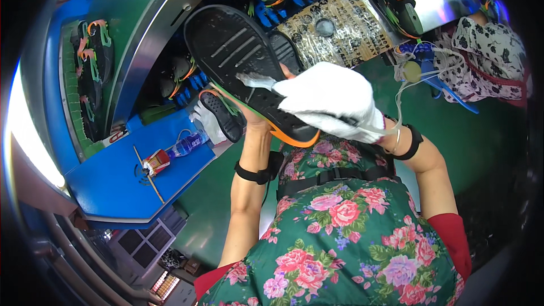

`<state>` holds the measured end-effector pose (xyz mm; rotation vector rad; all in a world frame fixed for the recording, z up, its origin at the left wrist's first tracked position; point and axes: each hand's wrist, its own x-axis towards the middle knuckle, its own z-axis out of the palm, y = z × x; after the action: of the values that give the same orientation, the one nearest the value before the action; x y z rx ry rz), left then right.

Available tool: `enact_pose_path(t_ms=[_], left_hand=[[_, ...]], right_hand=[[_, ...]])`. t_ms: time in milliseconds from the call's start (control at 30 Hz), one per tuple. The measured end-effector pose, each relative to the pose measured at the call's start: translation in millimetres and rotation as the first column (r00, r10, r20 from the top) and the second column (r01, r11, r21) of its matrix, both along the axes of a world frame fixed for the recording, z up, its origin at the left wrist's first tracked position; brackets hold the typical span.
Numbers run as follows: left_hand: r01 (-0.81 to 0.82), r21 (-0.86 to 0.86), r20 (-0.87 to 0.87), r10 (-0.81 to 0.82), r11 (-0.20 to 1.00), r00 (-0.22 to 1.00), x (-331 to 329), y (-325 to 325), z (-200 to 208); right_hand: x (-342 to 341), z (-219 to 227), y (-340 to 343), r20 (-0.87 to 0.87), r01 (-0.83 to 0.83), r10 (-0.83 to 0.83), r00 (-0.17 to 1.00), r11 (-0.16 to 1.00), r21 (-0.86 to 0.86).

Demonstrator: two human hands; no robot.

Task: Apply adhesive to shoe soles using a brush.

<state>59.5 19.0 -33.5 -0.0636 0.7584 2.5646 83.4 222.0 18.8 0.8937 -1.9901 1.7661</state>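
My left hand (253, 118) grips a large black shoe sole (232, 45) with green and orange edging, holding it tilted up; most of that hand is hidden behind the sole. In a white cloth glove, my right hand (334, 99) is closed around a brush (258, 81), whose bristles lie against the sole's ridged face. The glove covers the brush's handle. Thin clear tubing (398, 99) runs by my right wrist. Just left of my left wrist is a smaller dark sole with holes (221, 118). Part of another black sole (283, 48) shows behind the held one.
A blue table (130, 175) at left carries a bottle (190, 143) and a red-and-white packet (157, 161). Along the back is a tape-wrapped board (340, 28), with a black shoe (395, 7) at its right. Several shoes sit behind. Patterned cloth (490, 45) hangs far right.
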Motion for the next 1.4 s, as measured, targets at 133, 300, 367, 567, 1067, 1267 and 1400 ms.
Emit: enact_pose_path(t_ms=[133, 300, 367, 567, 1067, 1267, 1400], left_hand=[[0.041, 0.105, 0.012, -0.042, 0.994, 0.999, -6, 6, 10], [0.006, 0.103, -0.205, 0.016, 0.995, 0.979, -22, 8, 13], [-0.016, 0.068, -0.199, 0.029, 0.998, 0.979, -26, 9, 14], [-0.155, 0.137, -0.11, 0.171, 0.978, 0.979, -35, 4, 15], [-0.033, 0.128, -0.355, 0.077, 0.991, 0.932, -50, 4, 23], [-0.083, 0.17, -0.362, 0.141, 0.982, 0.921, -55, 6, 26], [-0.058, 0.176, -0.397, 0.125, 0.983, 0.909, -62, 7, 27]], right_hand=[[17, 2, -17, -0.086, 0.052, -0.038, 0.996, 0.984, 0.169], [3, 3, 2, 0.033, 0.034, -0.034, 0.999, 0.999, 0.017], [15, -2, -9, 0.001, 0.065, -0.065, 0.998, 0.997, 0.046], [8, 5, 5, 0.158, -0.011, 0.028, 0.987, 0.994, -0.108], [21, 3, 6, 0.188, -0.024, 0.022, 0.982, 1.0, 0.006], [19, 8, 11, 0.275, -0.03, 0.034, 0.961, 0.999, -0.018], [21, -1, 7, 0.46, 0.05, 0.086, 0.884, 0.959, -0.277]])
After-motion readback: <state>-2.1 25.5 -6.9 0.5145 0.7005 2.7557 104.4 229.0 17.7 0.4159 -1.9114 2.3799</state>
